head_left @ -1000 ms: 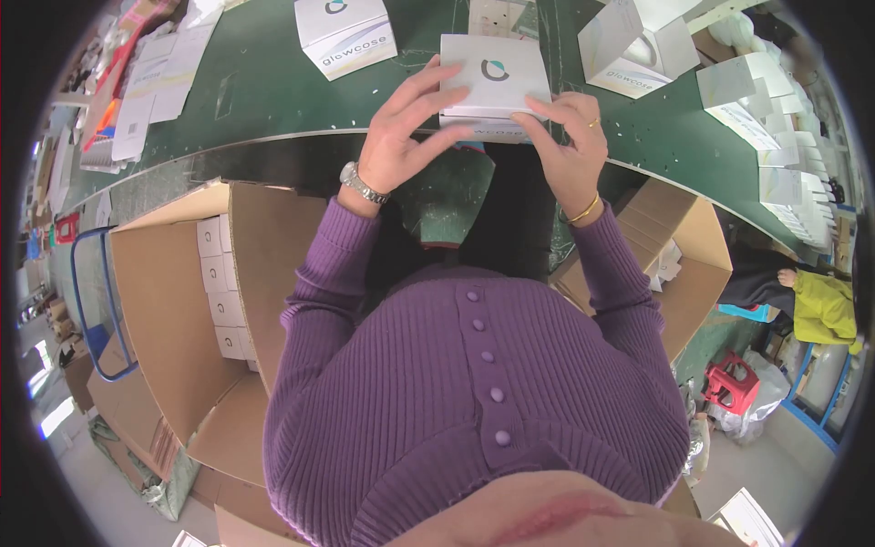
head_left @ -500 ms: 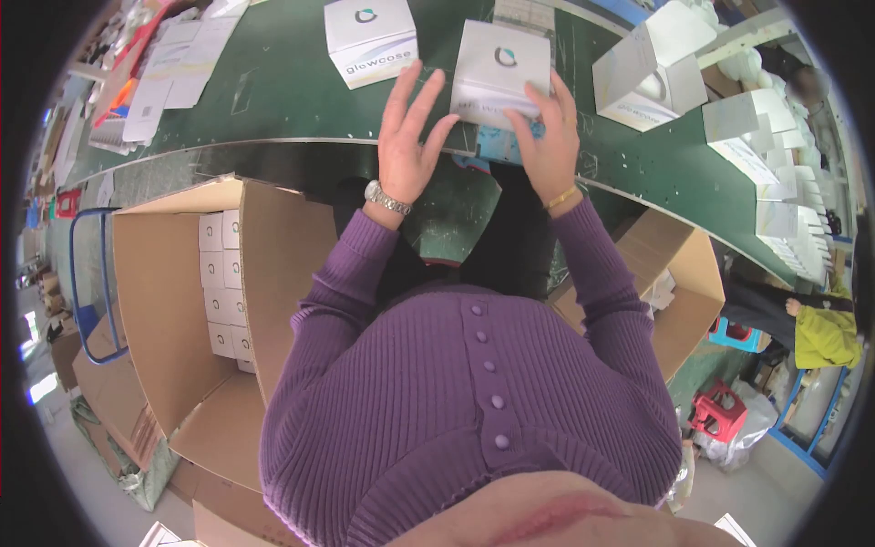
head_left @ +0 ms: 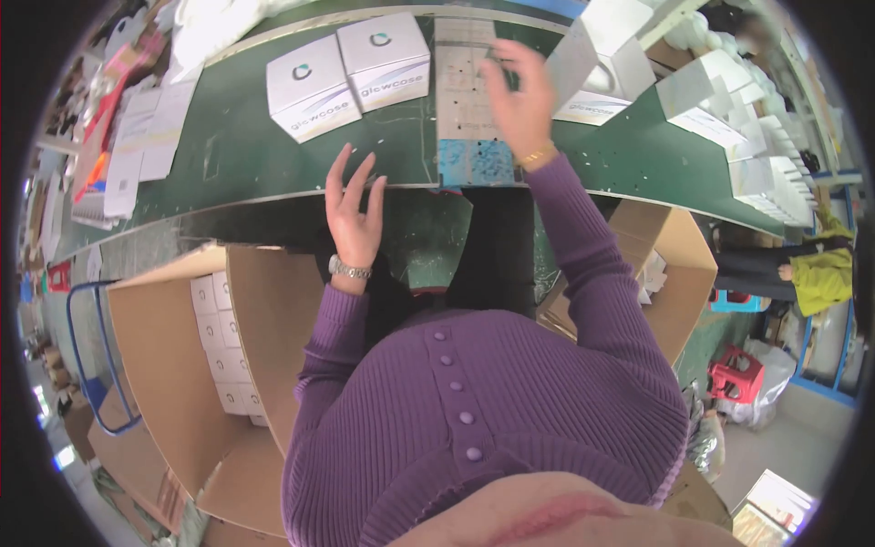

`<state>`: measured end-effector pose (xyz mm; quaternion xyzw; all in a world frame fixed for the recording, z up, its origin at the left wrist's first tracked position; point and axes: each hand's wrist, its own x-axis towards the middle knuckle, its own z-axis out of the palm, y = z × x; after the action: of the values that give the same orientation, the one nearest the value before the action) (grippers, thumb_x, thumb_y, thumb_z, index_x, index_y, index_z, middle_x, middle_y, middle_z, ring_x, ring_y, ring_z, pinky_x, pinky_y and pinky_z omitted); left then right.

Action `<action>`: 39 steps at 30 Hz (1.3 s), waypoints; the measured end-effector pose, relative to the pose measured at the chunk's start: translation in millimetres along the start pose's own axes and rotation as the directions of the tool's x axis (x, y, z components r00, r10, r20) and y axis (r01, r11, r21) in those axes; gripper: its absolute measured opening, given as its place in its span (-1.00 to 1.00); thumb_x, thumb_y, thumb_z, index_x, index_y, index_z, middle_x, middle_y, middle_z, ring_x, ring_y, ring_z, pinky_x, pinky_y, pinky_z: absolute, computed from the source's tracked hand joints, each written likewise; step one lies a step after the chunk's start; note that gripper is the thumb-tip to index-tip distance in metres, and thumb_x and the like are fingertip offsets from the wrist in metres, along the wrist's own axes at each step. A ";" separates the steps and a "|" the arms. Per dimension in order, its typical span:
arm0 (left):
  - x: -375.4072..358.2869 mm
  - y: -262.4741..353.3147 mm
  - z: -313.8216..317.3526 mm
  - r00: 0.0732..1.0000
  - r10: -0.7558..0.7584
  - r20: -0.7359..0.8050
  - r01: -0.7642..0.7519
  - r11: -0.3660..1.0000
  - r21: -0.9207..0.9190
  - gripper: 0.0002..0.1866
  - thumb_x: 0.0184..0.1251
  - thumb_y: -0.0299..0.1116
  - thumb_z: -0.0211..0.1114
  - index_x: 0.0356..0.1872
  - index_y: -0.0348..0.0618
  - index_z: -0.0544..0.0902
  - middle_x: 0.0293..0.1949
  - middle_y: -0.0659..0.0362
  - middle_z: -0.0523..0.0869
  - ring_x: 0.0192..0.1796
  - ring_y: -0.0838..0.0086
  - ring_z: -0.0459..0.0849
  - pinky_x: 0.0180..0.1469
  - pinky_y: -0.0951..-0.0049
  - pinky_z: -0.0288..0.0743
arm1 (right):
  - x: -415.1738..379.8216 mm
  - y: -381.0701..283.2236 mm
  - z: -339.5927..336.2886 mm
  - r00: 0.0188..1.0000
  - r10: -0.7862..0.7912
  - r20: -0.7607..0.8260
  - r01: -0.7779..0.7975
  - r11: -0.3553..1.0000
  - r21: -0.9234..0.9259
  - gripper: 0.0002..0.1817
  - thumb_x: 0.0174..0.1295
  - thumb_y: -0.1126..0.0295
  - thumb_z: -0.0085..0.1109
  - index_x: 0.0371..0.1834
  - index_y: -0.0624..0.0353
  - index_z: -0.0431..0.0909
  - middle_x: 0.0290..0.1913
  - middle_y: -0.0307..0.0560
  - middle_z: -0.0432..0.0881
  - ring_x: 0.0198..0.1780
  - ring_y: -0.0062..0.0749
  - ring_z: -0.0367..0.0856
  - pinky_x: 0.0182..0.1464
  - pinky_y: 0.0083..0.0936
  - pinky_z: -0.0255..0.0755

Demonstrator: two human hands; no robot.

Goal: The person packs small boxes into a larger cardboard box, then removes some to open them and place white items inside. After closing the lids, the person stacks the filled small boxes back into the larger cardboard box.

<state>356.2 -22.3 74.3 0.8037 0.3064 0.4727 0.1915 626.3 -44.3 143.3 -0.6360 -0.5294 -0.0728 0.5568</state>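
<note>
My left hand (head_left: 354,211) hovers empty at the near edge of the green table (head_left: 237,159), fingers spread. My right hand (head_left: 518,96) stretches forward over a grey perforated panel (head_left: 460,100), close to an open white box (head_left: 592,73); it is blurred and nothing shows in it. Two closed white "glowcose" boxes (head_left: 308,88) (head_left: 383,59) stand side by side at the far left of the table, apart from both hands.
A large cardboard carton (head_left: 173,365) at my left holds stacked small white boxes (head_left: 219,342). Another carton (head_left: 679,264) stands at my right. Several open white boxes (head_left: 738,128) line the table's right side. Papers (head_left: 141,137) lie far left. A person in yellow (head_left: 820,278) sits at the right.
The white box that both hands held now stands on the table beside the other closed box. My left hand drew back to the table edge; my right hand reached forward and right.
</note>
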 end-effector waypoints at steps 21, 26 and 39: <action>51.8 70.6 28.0 0.987 0.147 0.060 -0.124 0.950 -0.286 -0.58 0.67 -0.28 0.00 0.42 -0.14 0.51 0.38 -0.04 0.54 0.41 0.14 0.50 0.43 0.13 0.42 | -75.2 -94.9 -46.1 0.965 -0.256 0.059 0.262 0.931 -0.253 -0.89 0.41 0.44 0.16 -0.32 0.11 0.60 -0.50 -0.24 0.54 -0.47 -0.30 0.42 -0.38 -0.40 0.36; 68.1 76.7 26.1 0.995 0.056 0.077 -0.017 0.898 -0.441 -0.49 0.71 -0.14 -0.18 0.43 -0.16 0.49 0.40 -0.04 0.51 0.46 0.15 0.44 0.51 0.15 0.30 | -71.5 -98.9 -77.4 0.874 -0.279 -0.399 0.171 0.943 -0.286 -0.86 0.38 0.63 0.11 -0.20 0.35 0.69 -0.27 0.00 0.69 -0.29 -0.31 0.53 -0.22 -0.43 0.42; 66.1 69.0 53.9 0.968 0.160 0.195 -0.053 0.885 -0.463 -0.74 0.44 -0.33 0.34 0.09 0.18 0.80 0.31 0.24 0.62 0.44 0.12 0.42 0.47 0.04 0.25 | -85.3 -48.5 -60.4 0.999 0.036 0.012 -0.033 0.986 -0.161 -0.87 0.30 0.45 0.31 -0.19 -0.02 0.82 -0.08 -0.27 0.61 -0.06 -0.38 0.50 0.00 -0.47 0.42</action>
<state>449.0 -29.7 132.2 0.8011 0.1184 0.4459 0.3813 583.2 -151.0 138.1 -0.6885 -0.5149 -0.1007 0.5008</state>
